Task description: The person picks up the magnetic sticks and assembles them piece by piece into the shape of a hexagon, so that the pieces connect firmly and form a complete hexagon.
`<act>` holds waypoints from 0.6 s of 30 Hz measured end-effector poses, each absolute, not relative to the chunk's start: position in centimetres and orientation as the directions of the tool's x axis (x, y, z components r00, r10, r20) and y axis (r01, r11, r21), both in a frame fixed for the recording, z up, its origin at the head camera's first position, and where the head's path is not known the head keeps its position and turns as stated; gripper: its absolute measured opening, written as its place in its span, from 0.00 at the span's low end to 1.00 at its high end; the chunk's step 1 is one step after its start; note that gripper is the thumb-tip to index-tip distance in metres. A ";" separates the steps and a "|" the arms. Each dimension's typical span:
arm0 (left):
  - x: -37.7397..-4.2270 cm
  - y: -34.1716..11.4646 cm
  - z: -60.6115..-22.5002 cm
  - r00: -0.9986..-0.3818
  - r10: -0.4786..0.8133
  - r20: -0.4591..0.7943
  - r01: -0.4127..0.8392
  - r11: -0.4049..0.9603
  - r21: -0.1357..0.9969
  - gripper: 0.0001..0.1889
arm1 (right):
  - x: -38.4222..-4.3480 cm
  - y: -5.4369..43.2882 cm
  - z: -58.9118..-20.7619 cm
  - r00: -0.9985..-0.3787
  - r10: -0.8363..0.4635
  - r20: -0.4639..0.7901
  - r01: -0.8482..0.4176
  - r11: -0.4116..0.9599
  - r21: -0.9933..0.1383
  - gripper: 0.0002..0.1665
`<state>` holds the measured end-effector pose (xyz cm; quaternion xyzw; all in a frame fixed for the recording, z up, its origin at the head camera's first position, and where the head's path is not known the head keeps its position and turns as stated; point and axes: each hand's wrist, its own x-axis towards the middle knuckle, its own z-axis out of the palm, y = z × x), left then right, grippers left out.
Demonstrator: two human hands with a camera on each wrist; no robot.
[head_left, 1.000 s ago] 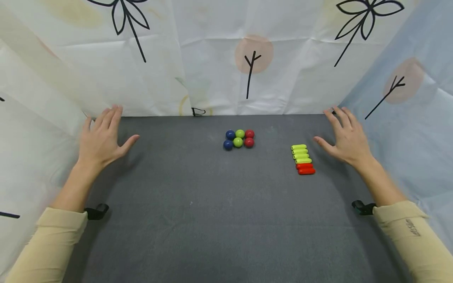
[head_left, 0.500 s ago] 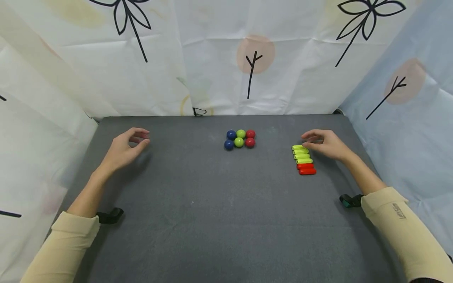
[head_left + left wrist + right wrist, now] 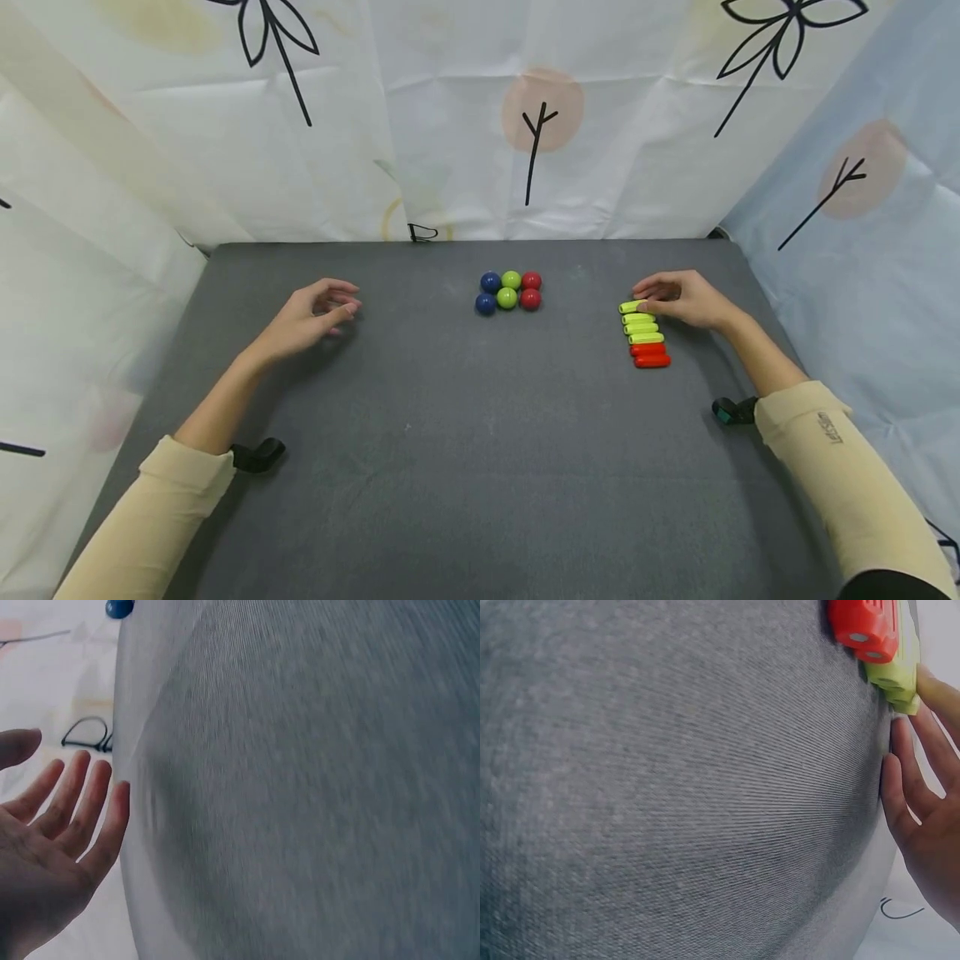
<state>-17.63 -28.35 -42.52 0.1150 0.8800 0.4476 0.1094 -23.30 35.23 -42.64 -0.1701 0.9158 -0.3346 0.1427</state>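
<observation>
My right hand (image 3: 686, 298) pinches the farthest yellow-green magnetic building stick (image 3: 632, 307) between thumb and fingers. In the right wrist view, the thumb (image 3: 936, 691) touches the yellow-green end. Below it lie more yellow-green sticks (image 3: 643, 329) and two red sticks (image 3: 651, 361), side by side in a column; silver dots show on the red ends in the right wrist view. My left hand (image 3: 307, 315) hovers over the left part of the table, fingers loosely bent, holding nothing. To its right sit two blue balls (image 3: 486, 303), two green balls (image 3: 507, 297) and two red balls (image 3: 531, 299) in two rows.
A grey cloth-covered table (image 3: 450, 467) spreads beneath both hands. Pale printed curtain (image 3: 450, 125) hangs along its back edge and both sides. Black straps (image 3: 258, 456) stick out at the wrists by the sleeves.
Both hands have come inward from the table's far corners. The right one has reached the farthest yellow-green stick and closed its fingers on it; the left has moved right, fingers more bent.
</observation>
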 end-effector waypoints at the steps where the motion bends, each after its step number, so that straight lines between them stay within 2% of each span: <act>1: -17.8 -28.0 -42.5 -0.943 0.311 -0.117 0.084 0.563 0.822 0.27 | -23.4 35.3 -42.6 -0.897 -0.414 -0.151 -0.222 0.720 -0.658 0.20; 5: -18.5 -26.6 -42.7 -0.914 0.347 -0.212 0.010 0.541 0.841 0.28 | -23.6 35.3 -42.5 -0.891 -0.423 -0.162 -0.223 0.721 -0.656 0.19; 9: -19.3 -25.3 -43.4 -0.889 0.385 -0.248 -0.005 0.533 0.846 0.27 | -23.8 34.9 -42.4 -0.898 -0.416 -0.143 -0.227 0.717 -0.659 0.19; 18: -20.6 -21.5 -44.9 -0.876 0.435 -0.209 0.064 0.533 0.844 0.23 | -23.6 32.1 -41.2 -0.909 -0.408 -0.086 -0.230 0.661 -0.714 0.18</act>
